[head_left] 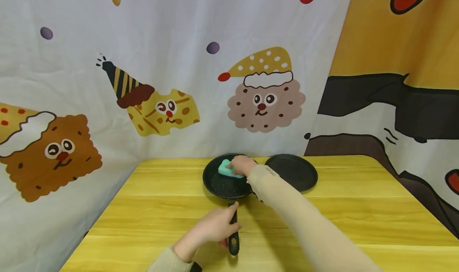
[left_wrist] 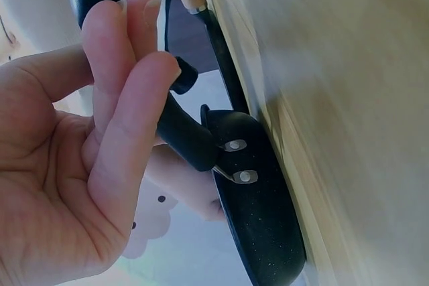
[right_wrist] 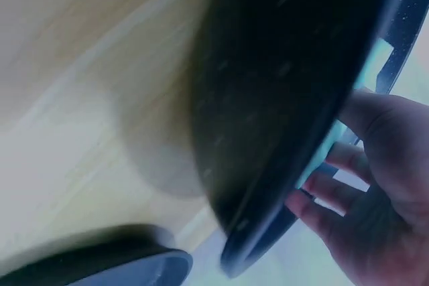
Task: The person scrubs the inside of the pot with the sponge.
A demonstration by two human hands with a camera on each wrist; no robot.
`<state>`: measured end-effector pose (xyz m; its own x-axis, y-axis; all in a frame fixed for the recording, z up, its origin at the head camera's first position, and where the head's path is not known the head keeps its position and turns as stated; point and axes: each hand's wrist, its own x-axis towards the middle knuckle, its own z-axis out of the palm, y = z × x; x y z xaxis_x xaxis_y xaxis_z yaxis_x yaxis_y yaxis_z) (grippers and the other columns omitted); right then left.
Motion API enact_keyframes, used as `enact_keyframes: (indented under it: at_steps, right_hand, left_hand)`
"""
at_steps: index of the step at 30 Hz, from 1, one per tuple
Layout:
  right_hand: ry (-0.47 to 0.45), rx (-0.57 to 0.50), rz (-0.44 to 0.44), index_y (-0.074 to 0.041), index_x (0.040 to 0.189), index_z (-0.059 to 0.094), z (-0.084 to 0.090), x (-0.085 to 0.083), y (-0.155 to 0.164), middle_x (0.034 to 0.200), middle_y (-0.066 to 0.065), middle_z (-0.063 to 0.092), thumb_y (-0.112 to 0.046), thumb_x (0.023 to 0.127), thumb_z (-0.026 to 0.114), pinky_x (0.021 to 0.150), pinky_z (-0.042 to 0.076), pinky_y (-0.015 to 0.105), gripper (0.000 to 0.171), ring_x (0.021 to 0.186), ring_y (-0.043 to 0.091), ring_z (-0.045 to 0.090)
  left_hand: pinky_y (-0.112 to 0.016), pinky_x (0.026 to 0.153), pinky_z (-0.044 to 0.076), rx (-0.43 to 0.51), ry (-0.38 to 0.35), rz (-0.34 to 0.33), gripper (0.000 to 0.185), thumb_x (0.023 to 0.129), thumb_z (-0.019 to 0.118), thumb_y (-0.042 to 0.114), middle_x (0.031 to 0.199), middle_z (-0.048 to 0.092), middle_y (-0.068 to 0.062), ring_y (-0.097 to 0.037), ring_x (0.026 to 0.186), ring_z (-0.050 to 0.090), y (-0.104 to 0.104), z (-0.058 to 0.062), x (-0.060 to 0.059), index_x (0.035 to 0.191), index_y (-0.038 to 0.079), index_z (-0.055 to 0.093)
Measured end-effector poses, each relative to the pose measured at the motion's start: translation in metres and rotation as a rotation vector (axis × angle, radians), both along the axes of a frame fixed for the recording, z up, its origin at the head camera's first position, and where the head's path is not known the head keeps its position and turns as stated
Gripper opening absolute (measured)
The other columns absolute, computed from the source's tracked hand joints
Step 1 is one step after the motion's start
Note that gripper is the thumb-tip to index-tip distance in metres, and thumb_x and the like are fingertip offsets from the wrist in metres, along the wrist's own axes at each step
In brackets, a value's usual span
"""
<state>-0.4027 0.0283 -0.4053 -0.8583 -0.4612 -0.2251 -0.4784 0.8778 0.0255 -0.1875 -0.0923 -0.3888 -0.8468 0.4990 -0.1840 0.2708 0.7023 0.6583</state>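
Observation:
A black frying pan sits on the yellow wooden table, its handle pointing toward me. My left hand grips that handle; in the left wrist view its fingers lie over the handle beside the pan. My right hand reaches into the pan and holds a teal sponge against the pan's inside. The right wrist view is blurred: it shows the pan's dark wall, a strip of the sponge and the right hand curled on it.
A flat round black plate lies just right of the pan, also in the right wrist view as a black plate at the bottom left. A cartoon-printed curtain hangs close behind the table's far edge and along its left side.

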Motion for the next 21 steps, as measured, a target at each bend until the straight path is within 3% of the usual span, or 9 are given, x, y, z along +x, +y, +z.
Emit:
enact_keyframes:
  at_steps: [3, 6, 8, 11, 13, 16, 21]
  right_hand:
    - [-0.003, 0.013, 0.031, -0.032, 0.140, 0.052, 0.002, -0.001, 0.005, 0.145, 0.005, 0.047, -0.019, 0.097, 0.062, 0.098, 0.041, 0.031, 0.046, 0.130, 0.023, 0.045]
    - [-0.025, 0.033, 0.062, -0.031, 0.141, 0.051, 0.006, -0.001, 0.010, 0.145, 0.006, 0.047, -0.014, 0.097, 0.060, 0.086, 0.043, 0.028, 0.048, 0.122, 0.021, 0.050]
    - [-0.055, 0.031, 0.061, -0.031, 0.141, 0.052, 0.008, 0.000, 0.013, 0.147, 0.005, 0.046, -0.008, 0.097, 0.060, 0.074, 0.041, 0.028, 0.050, 0.107, 0.022, 0.054]
    - [-0.098, 0.037, 0.053, -0.031, 0.139, 0.054, 0.013, 0.001, 0.020, 0.148, 0.005, 0.044, -0.008, 0.094, 0.065, 0.067, 0.039, 0.028, 0.052, 0.102, 0.020, 0.054]
    - [-0.125, 0.038, 0.047, -0.032, 0.138, 0.056, 0.015, 0.000, 0.024, 0.148, 0.004, 0.044, -0.010, 0.092, 0.068, 0.070, 0.043, 0.027, 0.052, 0.109, 0.021, 0.055]
    - [-0.147, 0.048, 0.066, -0.032, 0.136, 0.058, 0.018, 0.003, 0.031, 0.147, 0.003, 0.045, -0.015, 0.089, 0.073, 0.087, 0.047, 0.028, 0.052, 0.129, 0.022, 0.046]
    - [-0.167, 0.031, 0.124, -0.031, 0.133, 0.061, 0.021, 0.011, 0.040, 0.145, 0.002, 0.048, -0.016, 0.086, 0.075, 0.097, 0.046, 0.034, 0.051, 0.133, 0.025, 0.043]
  left_hand:
    - [-0.018, 0.074, 0.051, -0.012, 0.007, -0.004, 0.066, 0.098, 0.060, 0.025, 0.047, 0.058, 0.003, -0.017, 0.040, 0.062, 0.000, 0.002, -0.001, 0.150, -0.003, 0.030]
    - [-0.019, 0.076, 0.050, -0.017, 0.009, -0.006, 0.066, 0.098, 0.060, 0.026, 0.047, 0.058, 0.003, -0.017, 0.041, 0.062, 0.001, 0.002, -0.001, 0.150, -0.002, 0.030]
    - [-0.019, 0.075, 0.050, -0.014, 0.009, -0.005, 0.066, 0.097, 0.060, 0.026, 0.047, 0.058, 0.003, -0.017, 0.041, 0.062, 0.001, 0.002, -0.001, 0.150, -0.002, 0.031]
    - [-0.018, 0.074, 0.050, -0.009, 0.010, -0.004, 0.066, 0.097, 0.060, 0.026, 0.047, 0.058, 0.003, -0.016, 0.041, 0.062, 0.001, 0.001, 0.000, 0.150, -0.001, 0.032]
    - [-0.018, 0.071, 0.050, -0.012, 0.016, -0.005, 0.065, 0.097, 0.061, 0.026, 0.047, 0.058, 0.004, -0.016, 0.040, 0.062, 0.001, 0.001, 0.000, 0.150, -0.001, 0.033]
    - [-0.018, 0.070, 0.050, -0.026, 0.031, -0.009, 0.065, 0.097, 0.061, 0.026, 0.046, 0.057, 0.004, -0.015, 0.040, 0.061, 0.000, 0.001, 0.000, 0.149, -0.001, 0.034]
    - [-0.018, 0.065, 0.050, -0.025, 0.033, -0.008, 0.064, 0.096, 0.061, 0.026, 0.046, 0.057, 0.004, -0.016, 0.040, 0.061, 0.001, 0.000, 0.001, 0.148, -0.001, 0.035]
